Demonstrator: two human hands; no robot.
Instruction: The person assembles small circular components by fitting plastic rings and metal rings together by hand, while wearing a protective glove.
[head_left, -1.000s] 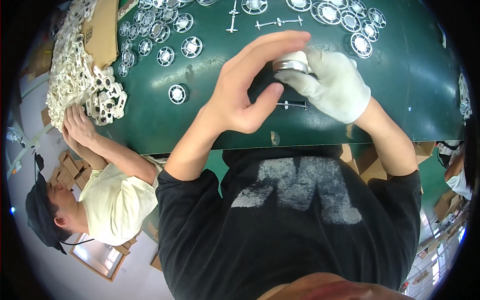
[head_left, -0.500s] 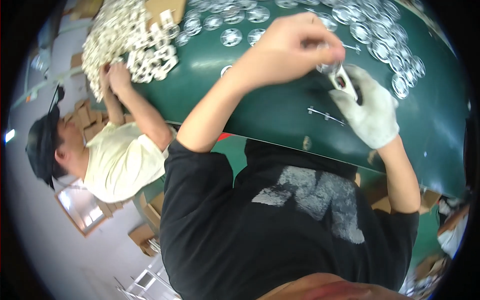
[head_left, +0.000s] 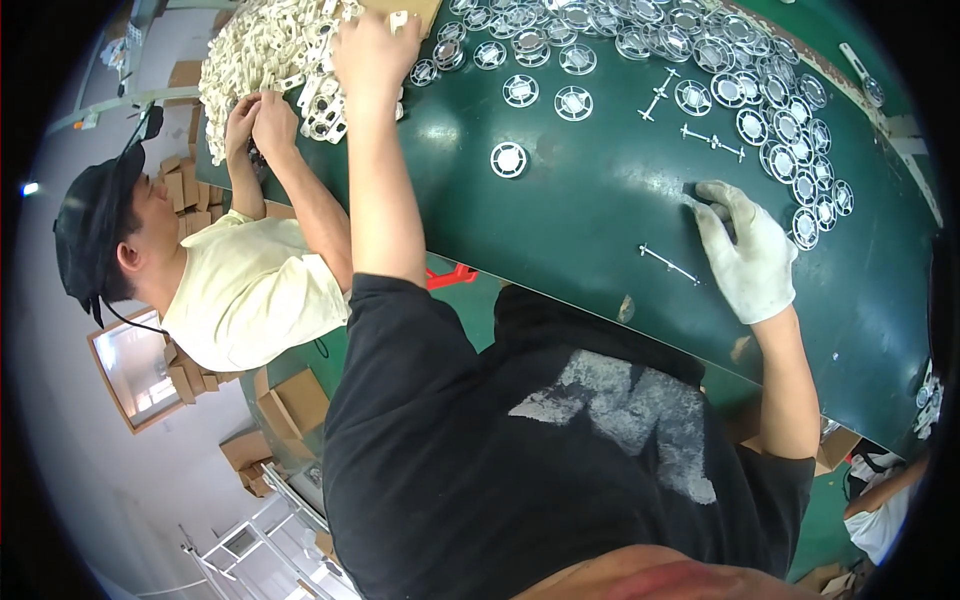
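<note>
My bare left hand reaches to the far left, at the edge of a heap of small white plastic pieces. Between its thumb and forefinger shows one white plastic piece. My right hand, in a white glove, hovers over the green table with thumb and forefinger tips close together. A tiny dark bit at those tips is too small to name. Thin metal rods with small cross-pieces lie nearby: one rod just left of the glove, another rod beyond it, and a third rod farther off.
Many round chrome discs cover the table's far and right side; a single disc sits nearer the middle. A chrome disc with a handle lies at the far right edge. On my left a person in a cap handles the white pieces.
My left hand has left the right one and swung far left to the white heap. The white piece with the round metal part is gone from my right hand, which has shifted slightly nearer.
</note>
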